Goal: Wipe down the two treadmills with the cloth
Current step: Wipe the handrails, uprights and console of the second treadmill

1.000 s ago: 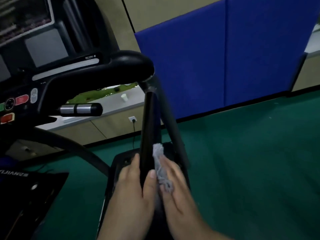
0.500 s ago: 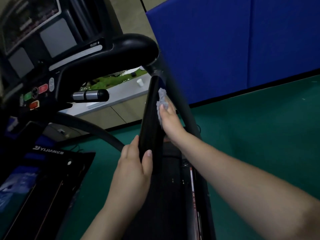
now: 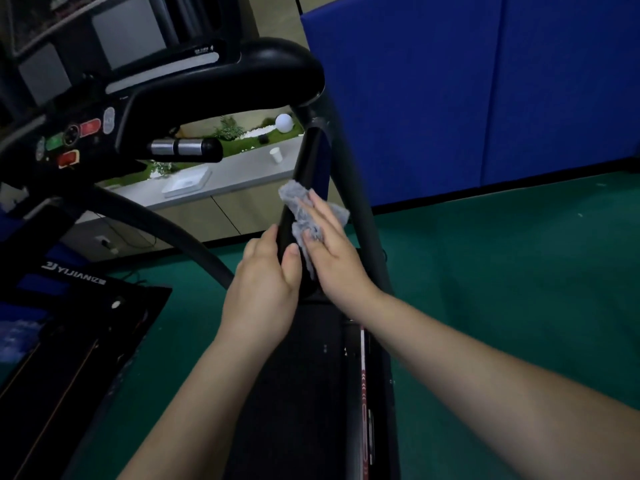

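A black treadmill fills the left and middle, with its console [image 3: 114, 84] at the upper left and a slanted black upright post [image 3: 308, 168] in the centre. My left hand [image 3: 266, 289] grips the lower part of this post. My right hand [image 3: 332, 251] presses a crumpled grey cloth [image 3: 304, 213] flat against the post's right face, just above my left thumb. The treadmill's base rail [image 3: 363, 393] runs down toward me between my forearms.
A blue padded wall panel [image 3: 467, 91] stands behind the post. Green floor [image 3: 502, 289] spreads to the right. A pale counter [image 3: 242, 171] with a white cup [image 3: 276, 155], a white tray and plants lies beyond the console. A silver-banded handle [image 3: 187, 147] juts rightward.
My right hand with the cloth went up the post, then slid back down to just above my left hand. The left hand kept its grip on the post.
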A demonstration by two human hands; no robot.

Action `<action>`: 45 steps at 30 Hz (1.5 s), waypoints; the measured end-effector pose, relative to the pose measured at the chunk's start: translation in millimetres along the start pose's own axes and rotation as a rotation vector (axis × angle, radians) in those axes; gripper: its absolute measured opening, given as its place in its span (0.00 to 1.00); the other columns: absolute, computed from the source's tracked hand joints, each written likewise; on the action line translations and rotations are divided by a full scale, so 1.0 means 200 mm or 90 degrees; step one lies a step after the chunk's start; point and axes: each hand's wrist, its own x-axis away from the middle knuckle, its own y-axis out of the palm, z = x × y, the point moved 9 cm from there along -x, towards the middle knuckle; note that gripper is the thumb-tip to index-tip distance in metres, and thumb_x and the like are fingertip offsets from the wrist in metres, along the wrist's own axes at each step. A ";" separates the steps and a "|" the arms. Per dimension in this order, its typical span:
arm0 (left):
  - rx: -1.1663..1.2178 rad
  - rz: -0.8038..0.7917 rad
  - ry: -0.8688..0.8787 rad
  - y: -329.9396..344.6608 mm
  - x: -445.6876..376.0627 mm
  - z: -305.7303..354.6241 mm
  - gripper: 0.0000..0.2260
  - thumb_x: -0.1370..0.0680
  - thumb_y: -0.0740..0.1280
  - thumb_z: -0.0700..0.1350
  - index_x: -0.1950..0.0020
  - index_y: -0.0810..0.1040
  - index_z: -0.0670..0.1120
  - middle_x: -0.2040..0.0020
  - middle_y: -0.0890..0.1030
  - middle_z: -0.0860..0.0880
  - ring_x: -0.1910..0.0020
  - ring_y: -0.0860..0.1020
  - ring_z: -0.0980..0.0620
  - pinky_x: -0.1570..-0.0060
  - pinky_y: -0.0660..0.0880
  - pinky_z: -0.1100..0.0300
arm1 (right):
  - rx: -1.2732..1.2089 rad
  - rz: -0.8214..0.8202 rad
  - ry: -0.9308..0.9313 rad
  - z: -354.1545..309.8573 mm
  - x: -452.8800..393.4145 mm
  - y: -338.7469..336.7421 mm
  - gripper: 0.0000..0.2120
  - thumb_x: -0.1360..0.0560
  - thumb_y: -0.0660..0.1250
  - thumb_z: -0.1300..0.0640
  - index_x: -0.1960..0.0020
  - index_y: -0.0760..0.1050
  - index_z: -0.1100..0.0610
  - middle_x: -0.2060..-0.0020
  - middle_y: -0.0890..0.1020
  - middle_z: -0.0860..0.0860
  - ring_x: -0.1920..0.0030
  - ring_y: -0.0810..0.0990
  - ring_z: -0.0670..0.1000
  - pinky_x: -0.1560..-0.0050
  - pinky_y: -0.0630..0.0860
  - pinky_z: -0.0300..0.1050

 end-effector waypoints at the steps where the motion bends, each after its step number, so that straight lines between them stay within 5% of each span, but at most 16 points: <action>1: -0.009 0.001 -0.002 -0.01 0.00 0.01 0.24 0.19 0.53 0.53 0.24 0.59 0.47 0.29 0.67 0.46 0.32 0.67 0.46 0.37 0.65 0.54 | 0.014 -0.001 -0.005 0.00 -0.06 -0.01 0.20 0.19 0.55 0.60 0.35 0.61 0.37 0.26 0.58 0.43 0.25 0.55 0.43 0.24 0.55 0.46; 5: -0.066 -0.006 -0.025 -0.03 0.00 0.04 0.22 0.20 0.54 0.54 0.26 0.60 0.53 0.35 0.73 0.49 0.40 0.73 0.48 0.46 0.70 0.55 | -0.014 0.012 0.033 0.10 -0.30 -0.07 0.19 0.18 0.54 0.56 0.30 0.59 0.41 0.24 0.55 0.45 0.24 0.53 0.46 0.24 0.53 0.51; 8: -0.113 0.004 -0.083 -0.05 -0.01 0.04 0.20 0.22 0.56 0.56 0.30 0.61 0.58 0.52 0.79 0.53 0.55 0.78 0.50 0.57 0.75 0.54 | -0.031 0.044 0.111 0.29 -0.46 -0.12 0.22 0.17 0.52 0.54 0.24 0.54 0.47 0.23 0.52 0.46 0.24 0.51 0.46 0.26 0.49 0.41; 10: -0.131 0.020 -0.121 -0.07 -0.02 0.05 0.19 0.24 0.57 0.58 0.33 0.62 0.59 0.59 0.79 0.53 0.62 0.78 0.52 0.62 0.76 0.53 | -0.069 0.073 0.156 0.42 -0.56 -0.13 0.24 0.18 0.51 0.50 0.23 0.52 0.48 0.23 0.53 0.47 0.24 0.54 0.48 0.24 0.51 0.46; 17: -0.083 0.023 -0.206 -0.05 0.01 0.02 0.22 0.28 0.58 0.61 0.34 0.61 0.64 0.56 0.81 0.55 0.65 0.78 0.54 0.68 0.75 0.56 | -0.237 0.160 0.373 0.63 -0.79 -0.21 0.23 0.17 0.49 0.49 0.23 0.55 0.50 0.27 0.66 0.52 0.30 0.68 0.52 0.32 0.64 0.44; 22: -0.102 0.028 -0.213 -0.07 0.02 0.05 0.21 0.25 0.62 0.57 0.32 0.64 0.63 0.69 0.73 0.56 0.72 0.72 0.57 0.73 0.63 0.63 | -0.317 0.175 0.492 0.65 -0.79 -0.22 0.22 0.18 0.52 0.45 0.28 0.66 0.53 0.34 0.73 0.52 0.37 0.74 0.52 0.33 0.69 0.50; 24: -0.097 0.025 -0.209 -0.07 0.02 0.05 0.21 0.26 0.61 0.57 0.33 0.65 0.63 0.65 0.76 0.57 0.70 0.74 0.58 0.72 0.65 0.63 | -0.285 0.176 0.486 0.61 -0.75 -0.24 0.22 0.18 0.52 0.45 0.29 0.67 0.54 0.36 0.75 0.52 0.45 0.77 0.50 0.42 0.71 0.45; 26: -0.092 0.019 -0.200 -0.07 0.02 0.03 0.22 0.27 0.61 0.59 0.33 0.65 0.62 0.61 0.79 0.58 0.68 0.76 0.58 0.70 0.70 0.61 | -0.226 0.130 0.493 0.57 -0.67 -0.23 0.23 0.18 0.52 0.45 0.30 0.67 0.58 0.35 0.75 0.56 0.42 0.78 0.55 0.45 0.73 0.47; 30: -0.065 0.020 -0.185 -0.06 0.02 0.00 0.23 0.28 0.59 0.60 0.32 0.64 0.63 0.57 0.80 0.60 0.66 0.78 0.59 0.66 0.75 0.57 | -0.154 0.048 0.515 0.48 -0.42 -0.17 0.26 0.19 0.52 0.44 0.31 0.67 0.61 0.35 0.75 0.60 0.36 0.75 0.61 0.38 0.73 0.55; 36: -0.019 0.039 -0.147 -0.07 0.01 0.00 0.23 0.26 0.62 0.59 0.31 0.66 0.61 0.59 0.72 0.65 0.61 0.75 0.62 0.67 0.68 0.67 | -0.110 -0.002 0.545 0.32 -0.02 -0.09 0.24 0.19 0.54 0.44 0.35 0.71 0.62 0.38 0.77 0.60 0.39 0.77 0.60 0.41 0.75 0.53; 41: 0.058 -0.002 -0.082 -0.07 0.00 -0.06 0.26 0.27 0.61 0.63 0.29 0.64 0.62 0.41 0.78 0.58 0.45 0.77 0.58 0.49 0.75 0.59 | -0.159 -0.010 0.604 0.24 0.24 0.00 0.24 0.20 0.56 0.43 0.32 0.71 0.59 0.35 0.75 0.61 0.35 0.74 0.60 0.30 0.65 0.58; 43: 0.112 -0.037 -0.076 -0.07 0.00 -0.11 0.27 0.28 0.58 0.66 0.29 0.64 0.64 0.39 0.78 0.58 0.41 0.76 0.58 0.44 0.74 0.57 | -0.089 -0.028 0.545 0.16 0.28 -0.04 0.15 0.20 0.59 0.45 0.44 0.78 0.53 0.46 0.83 0.56 0.44 0.81 0.53 0.35 0.72 0.52; 45: 0.170 -0.038 -0.080 -0.07 0.02 -0.18 0.26 0.29 0.57 0.67 0.31 0.67 0.65 0.40 0.77 0.60 0.45 0.75 0.64 0.47 0.73 0.62 | 0.032 -0.031 0.458 0.04 0.28 -0.11 0.11 0.19 0.58 0.49 0.51 0.77 0.49 0.55 0.85 0.50 0.55 0.83 0.40 0.46 0.76 0.35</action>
